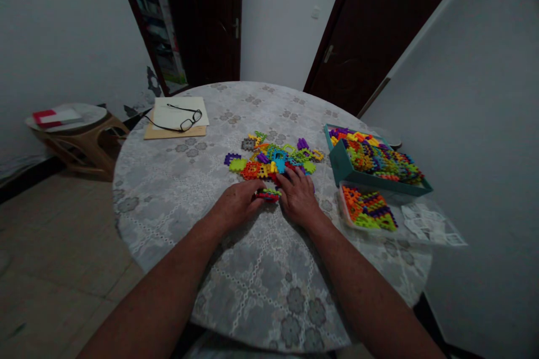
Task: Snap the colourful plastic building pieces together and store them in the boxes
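Note:
My left hand (238,202) rests on the round table (168,179), fingers curled around a small cluster of joined plastic pieces (268,194), red and green. My right hand (298,193) lies beside it, fingers spread forward onto the near edge of a loose pile of colourful interlocking pieces (273,158) and touching the same small cluster from the right. Both forearms reach in from the bottom of the view.
A teal box (339,165) full of colourful pieces sits at the right, with a clear tray (368,208) of more pieces in front of it. Glasses (187,120) lie on papers at the far left. A stool (80,134) stands beyond the table.

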Demonstrator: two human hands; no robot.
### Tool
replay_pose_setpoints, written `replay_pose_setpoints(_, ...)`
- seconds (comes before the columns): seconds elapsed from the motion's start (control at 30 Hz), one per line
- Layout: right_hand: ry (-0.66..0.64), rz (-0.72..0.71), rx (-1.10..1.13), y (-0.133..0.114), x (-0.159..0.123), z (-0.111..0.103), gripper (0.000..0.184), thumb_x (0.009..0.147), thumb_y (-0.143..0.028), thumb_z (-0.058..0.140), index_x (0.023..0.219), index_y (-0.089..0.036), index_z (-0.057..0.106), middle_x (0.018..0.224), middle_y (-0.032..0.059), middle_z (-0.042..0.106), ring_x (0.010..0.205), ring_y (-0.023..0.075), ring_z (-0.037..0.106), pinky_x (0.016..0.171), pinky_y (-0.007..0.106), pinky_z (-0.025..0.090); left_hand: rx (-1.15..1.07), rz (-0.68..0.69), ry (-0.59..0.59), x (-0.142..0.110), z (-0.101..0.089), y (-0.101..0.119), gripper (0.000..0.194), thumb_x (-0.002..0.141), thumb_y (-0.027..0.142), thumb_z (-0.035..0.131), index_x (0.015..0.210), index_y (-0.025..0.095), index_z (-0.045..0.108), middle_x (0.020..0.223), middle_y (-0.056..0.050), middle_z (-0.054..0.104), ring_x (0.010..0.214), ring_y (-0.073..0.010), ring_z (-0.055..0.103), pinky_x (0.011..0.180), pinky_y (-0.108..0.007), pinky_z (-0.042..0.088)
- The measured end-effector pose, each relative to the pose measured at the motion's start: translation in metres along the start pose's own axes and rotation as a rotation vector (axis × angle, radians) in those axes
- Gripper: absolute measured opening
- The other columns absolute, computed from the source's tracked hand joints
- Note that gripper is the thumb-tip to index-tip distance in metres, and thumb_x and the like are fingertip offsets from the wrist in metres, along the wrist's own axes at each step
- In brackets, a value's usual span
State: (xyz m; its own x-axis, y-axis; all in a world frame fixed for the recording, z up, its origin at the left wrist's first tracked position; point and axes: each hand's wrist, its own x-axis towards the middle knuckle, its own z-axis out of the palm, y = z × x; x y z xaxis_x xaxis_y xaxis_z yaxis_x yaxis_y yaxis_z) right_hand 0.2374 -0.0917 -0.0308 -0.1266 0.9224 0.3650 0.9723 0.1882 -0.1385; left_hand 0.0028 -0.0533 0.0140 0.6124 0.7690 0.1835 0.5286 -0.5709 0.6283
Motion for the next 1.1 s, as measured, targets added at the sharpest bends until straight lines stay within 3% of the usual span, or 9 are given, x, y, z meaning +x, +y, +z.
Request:
replay_pose_setpoints(0.17, 0.0, 0.059, -0.007, 0.004, 0.0, -0.001, 0.053, 0.112, -0.03, 0.05, 0.163, -0.016, 0.057, 0.167, 0.019, 0.056, 0.158, 0.039, 0.041, 0.133, 0.065, 0.027, 0.016, -0.012, 0.016, 0.0, 0.003, -0.002, 0.026, 0.102, 0.024, 0.068, 0.127, 0.025, 0.076, 0.121, -0.009, 0.081, 0.109, -0.027, 0.076, 0.102, -0.042, 0.057)
replay_pose_setpoints(0.4, 0.013, 0.03, 0.027, -0.002, 0.004, -0.007, 0.049, 0.114, -0.036, 0.053, 0.162, -0.03, 0.061, 0.179, 0.0129, 0.041, 0.165, 0.0369, 0.033, 0.133, 0.063, 0.029, -0.01, 0.015, 0.004, 0.0, 0.001, -0.001, 0.025, 0.1, 0.022, 0.067, 0.122, 0.025, 0.077, 0.117, -0.008, 0.081, 0.104, -0.0259, 0.076, 0.099, -0.041, 0.057)
replay_pose_setpoints(0.7, -0.087, 0.049, -0.018, -0.003, 0.016, -0.017, 0.047, 0.116, -0.039, 0.055, 0.162, -0.036, 0.06, 0.179, 0.0103, 0.042, 0.163, 0.035, 0.036, 0.134, 0.061, 0.029, -0.014, -0.009, 0.041, 0.004, -0.001, -0.011, 0.037, 0.096, 0.039, 0.063, 0.127, 0.026, 0.078, 0.124, -0.01, 0.083, 0.108, -0.0309, 0.077, 0.103, -0.046, 0.059)
replay_pose_setpoints(0.87, -0.094, 0.015, -0.048, 0.001, 0.024, -0.013, 0.045, 0.116, -0.039, 0.052, 0.16, -0.032, 0.062, 0.173, 0.0147, 0.05, 0.159, 0.0367, 0.042, 0.132, 0.066, 0.031, -0.029, -0.019, 0.059, 0.004, -0.001, -0.011, 0.037, 0.095, 0.046, 0.064, 0.123, 0.028, 0.079, 0.121, -0.009, 0.085, 0.105, -0.0316, 0.078, 0.1, -0.045, 0.061)
replay_pose_setpoints(1.0, -0.024, 0.021, 0.011, 0.001, 0.021, -0.008, 0.05, 0.115, -0.037, 0.055, 0.163, -0.023, 0.058, 0.173, 0.0171, 0.05, 0.158, 0.0349, 0.044, 0.135, 0.063, 0.028, -0.021, -0.022, 0.086, 0.003, 0.002, -0.015, 0.037, 0.096, 0.048, 0.065, 0.125, 0.028, 0.079, 0.117, -0.008, 0.085, 0.103, -0.0304, 0.078, 0.098, -0.043, 0.061)
replay_pose_setpoints(1.1, 0.062, 0.053, 0.069, 0.005, 0.021, -0.009, 0.05, 0.115, -0.032, 0.054, 0.163, -0.018, 0.057, 0.169, 0.0183, 0.055, 0.155, 0.0327, 0.048, 0.134, 0.058, 0.032, -0.012, -0.022, 0.077, 0.002, 0.003, -0.016, 0.038, 0.097, 0.049, 0.065, 0.125, 0.027, 0.079, 0.117, -0.008, 0.085, 0.101, -0.03, 0.079, 0.098, -0.043, 0.061)
